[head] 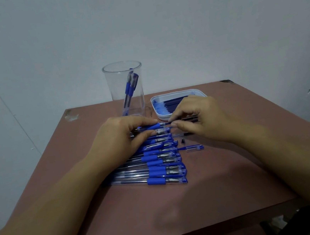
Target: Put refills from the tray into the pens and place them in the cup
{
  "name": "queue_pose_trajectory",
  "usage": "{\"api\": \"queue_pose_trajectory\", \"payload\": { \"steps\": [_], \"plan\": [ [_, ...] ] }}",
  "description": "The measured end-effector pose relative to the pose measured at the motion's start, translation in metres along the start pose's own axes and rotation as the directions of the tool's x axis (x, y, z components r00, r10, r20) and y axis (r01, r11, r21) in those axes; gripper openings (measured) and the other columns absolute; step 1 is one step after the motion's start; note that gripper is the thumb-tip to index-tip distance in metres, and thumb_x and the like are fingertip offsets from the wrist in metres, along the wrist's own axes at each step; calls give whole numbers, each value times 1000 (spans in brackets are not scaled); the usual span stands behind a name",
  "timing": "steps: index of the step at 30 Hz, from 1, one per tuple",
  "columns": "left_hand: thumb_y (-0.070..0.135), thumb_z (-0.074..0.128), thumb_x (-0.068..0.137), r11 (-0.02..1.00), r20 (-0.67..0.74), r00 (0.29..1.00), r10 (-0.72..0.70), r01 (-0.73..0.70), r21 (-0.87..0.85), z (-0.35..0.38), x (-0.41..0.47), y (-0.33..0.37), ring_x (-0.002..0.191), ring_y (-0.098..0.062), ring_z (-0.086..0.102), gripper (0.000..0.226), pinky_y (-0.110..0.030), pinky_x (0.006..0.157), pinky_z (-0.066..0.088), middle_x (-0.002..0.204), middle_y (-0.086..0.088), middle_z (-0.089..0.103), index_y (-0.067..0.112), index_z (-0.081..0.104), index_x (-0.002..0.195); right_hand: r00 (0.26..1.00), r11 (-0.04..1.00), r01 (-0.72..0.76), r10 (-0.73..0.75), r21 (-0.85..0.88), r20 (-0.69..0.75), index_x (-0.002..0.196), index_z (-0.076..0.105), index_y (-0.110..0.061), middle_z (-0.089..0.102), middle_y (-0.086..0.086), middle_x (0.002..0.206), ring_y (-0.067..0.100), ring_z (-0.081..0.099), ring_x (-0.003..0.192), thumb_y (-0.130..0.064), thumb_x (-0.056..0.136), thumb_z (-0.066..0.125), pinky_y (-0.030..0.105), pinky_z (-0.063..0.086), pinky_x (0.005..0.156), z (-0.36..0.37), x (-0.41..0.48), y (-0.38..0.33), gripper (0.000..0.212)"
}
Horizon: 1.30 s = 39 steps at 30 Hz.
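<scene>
Blue pens [158,167], white tray [160,117], reddish-brown table [220,178].

Two bare forearms [60,193] reach in from 8 o'clock and 4 o'clock, uncovered from the frame's edge to the fingertips. The left hand [120,137] and the right hand [199,119] are bare too, and their fingernails [153,132] are cut short.
</scene>
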State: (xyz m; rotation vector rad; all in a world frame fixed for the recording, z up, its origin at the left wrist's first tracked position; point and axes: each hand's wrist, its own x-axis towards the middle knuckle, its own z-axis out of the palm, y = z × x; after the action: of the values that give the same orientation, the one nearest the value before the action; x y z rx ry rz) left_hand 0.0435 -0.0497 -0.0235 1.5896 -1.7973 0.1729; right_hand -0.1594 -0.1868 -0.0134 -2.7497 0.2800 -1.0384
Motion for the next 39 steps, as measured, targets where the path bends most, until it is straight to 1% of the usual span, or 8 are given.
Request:
{"api": "queue_pose_trajectory", "payload": {
  "steps": [5,9,14,20,26,32,36,39],
  "plan": [
    [36,74,82,1000,-4,1000,-23,23,-14,0,0,-1,84,1,66,29,-26,75,58,99,19,73,34,73,111,998,998,-59,59,-13,16,91,73,-16,61,-14,83,4,57,81,-18,85,70,16,47,74,-10,-7,8,7],
    [36,74,82,999,11,999,-45,45,-8,0,0,-1,86,1,65,29,-21,76,56,99,20,71,34,73,111,983,984,-159,165,-76,85,88,66,-26,57,-23,84,-6,50,87,-17,88,69,5,36,75,-26,-16,21,10],
    [36,73,82,997,17,997,-72,72,7,-2,0,-1,85,0,65,30,-18,75,53,100,15,73,33,73,111,935,948,-297,313,-116,167,81,56,-40,59,-19,87,-6,47,93,-21,90,65,12,34,73,-36,-21,30,23],
    [48,64,80,995,7,995,-103,104,-13,-3,0,2,83,3,65,36,-13,74,50,98,15,74,32,73,111,891,928,-346,371,-138,260,85,63,-30,59,-15,88,-9,47,91,-20,90,66,9,37,69,-32,-22,30,11],
    [44,67,81,991,5,992,-130,130,-28,-3,-1,2,83,4,65,32,-13,75,51,96,20,72,32,74,110,868,925,-360,381,-125,319,89,67,-27,59,-15,89,-4,48,85,-23,88,69,10,37,73,-27,-20,35,4],
    [52,60,79,990,9,991,-135,135,-40,-3,-1,2,82,5,65,39,-14,74,51,96,20,72,34,73,111,889,913,-409,398,0,226,88,69,-27,60,-16,86,-11,53,87,-22,84,75,7,39,71,-30,-20,36,9],
    [55,58,79,990,15,991,-134,135,-44,-2,-1,-1,84,7,65,41,-13,74,52,96,23,70,35,73,111,873,856,-485,462,179,158,87,68,-27,61,-8,88,-7,55,70,-18,84,75,10,41,63,-42,-2,35,12],
    [55,59,79,990,18,991,-135,136,-42,-1,-1,-3,85,9,64,39,-13,74,52,96,23,72,37,72,111,847,860,-504,477,75,233,99,70,-21,63,-8,92,-3,56,74,-21,87,72,3,40,63,-56,21,46,12]
  ]
}}
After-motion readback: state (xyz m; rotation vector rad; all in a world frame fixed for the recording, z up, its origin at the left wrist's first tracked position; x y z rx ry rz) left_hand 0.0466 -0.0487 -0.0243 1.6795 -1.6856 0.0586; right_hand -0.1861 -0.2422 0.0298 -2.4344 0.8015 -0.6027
